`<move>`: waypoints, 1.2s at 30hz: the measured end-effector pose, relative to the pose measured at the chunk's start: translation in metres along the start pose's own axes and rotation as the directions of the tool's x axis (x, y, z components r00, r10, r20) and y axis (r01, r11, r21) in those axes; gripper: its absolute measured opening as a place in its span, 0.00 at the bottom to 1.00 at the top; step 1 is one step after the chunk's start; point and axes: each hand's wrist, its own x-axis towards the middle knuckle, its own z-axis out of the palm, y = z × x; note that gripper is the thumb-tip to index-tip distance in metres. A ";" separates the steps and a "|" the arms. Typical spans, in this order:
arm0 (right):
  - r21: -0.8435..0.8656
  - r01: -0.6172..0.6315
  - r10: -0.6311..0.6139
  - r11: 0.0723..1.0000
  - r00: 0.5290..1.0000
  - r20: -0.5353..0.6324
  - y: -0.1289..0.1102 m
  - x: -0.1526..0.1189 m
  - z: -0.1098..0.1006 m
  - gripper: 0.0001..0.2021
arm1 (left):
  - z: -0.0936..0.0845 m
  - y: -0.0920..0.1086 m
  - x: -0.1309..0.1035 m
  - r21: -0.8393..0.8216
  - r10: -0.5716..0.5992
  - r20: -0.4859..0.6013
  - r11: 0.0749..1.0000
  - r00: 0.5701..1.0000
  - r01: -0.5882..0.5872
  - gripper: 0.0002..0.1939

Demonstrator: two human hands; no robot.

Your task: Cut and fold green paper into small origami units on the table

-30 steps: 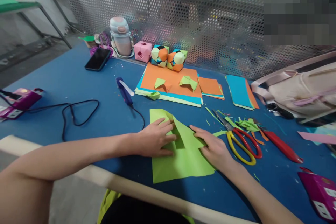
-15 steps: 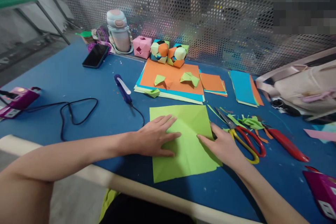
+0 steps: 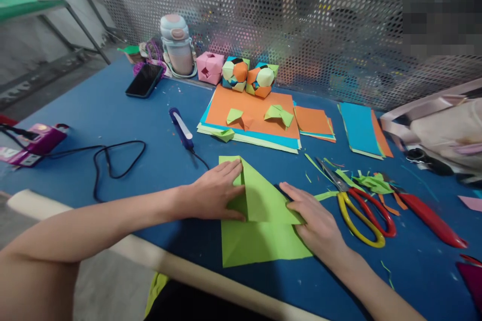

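A light green paper sheet [image 3: 259,243] lies on the blue table, its upper right part folded over into a slanting flap. My left hand [image 3: 214,191] rests on the sheet's left side with fingers spread, its fingertips at the flap's left edge. At the right, my right hand [image 3: 316,218] pinches the flap's right corner between thumb and fingers. Scissors [image 3: 352,203] with red and yellow handles lie right of that hand, beside green paper scraps [image 3: 372,182].
Behind are stacked coloured sheets [image 3: 256,110], folded paper cubes [image 3: 235,74], a bottle [image 3: 176,47] and a phone [image 3: 145,80]. A blue corded tool [image 3: 181,129] lies left; a red-handled tool [image 3: 433,219] lies right. A rolled edge [image 3: 169,265] runs along the front.
The green sheet was lying nearly flat; its upper right part is now folded over toward the left. My right hand has taken hold of the folded corner. The view has shifted slightly.
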 end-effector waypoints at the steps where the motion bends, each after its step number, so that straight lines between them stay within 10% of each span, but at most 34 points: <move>1: -0.009 0.027 -0.026 1.000 1.000 0.014 0.000 -0.001 0.000 0.19 | -0.003 -0.003 -0.001 0.014 -0.009 0.013 1.000 1.000 0.009 0.30; 10: -0.055 0.184 -0.177 0.981 0.978 0.106 0.001 -0.008 -0.003 0.34 | -0.022 -0.032 -0.008 0.088 -0.134 0.101 0.988 0.986 0.126 0.28; 36: -0.110 0.431 -0.367 0.896 0.856 0.363 -0.016 -0.003 -0.011 0.20 | -0.008 -0.064 0.001 -0.176 -0.265 -0.223 0.957 0.938 0.229 0.07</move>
